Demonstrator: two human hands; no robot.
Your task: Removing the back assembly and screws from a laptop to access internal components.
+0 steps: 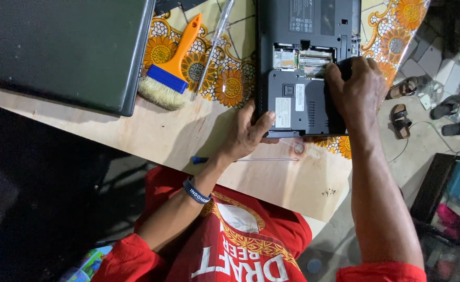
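Note:
A dark laptop [305, 62] lies upside down on the wooden table [177, 138], with an open compartment showing green circuit boards [303, 58]. My left hand [248, 133] grips the laptop's near left corner, thumb on its underside. My right hand [355, 89] presses down on the right side of the base beside the open compartment, its fingers curled over a dark cover piece. A thin screwdriver with a blue handle [245, 160] lies on the table just under my left wrist.
A closed dark laptop [65, 49] sits at the far left. An orange-handled brush [172, 68] and a clear-handled screwdriver [214, 44] lie on a sunflower-patterned cloth [230, 83]. Sandals [399, 120] lie on the floor to the right.

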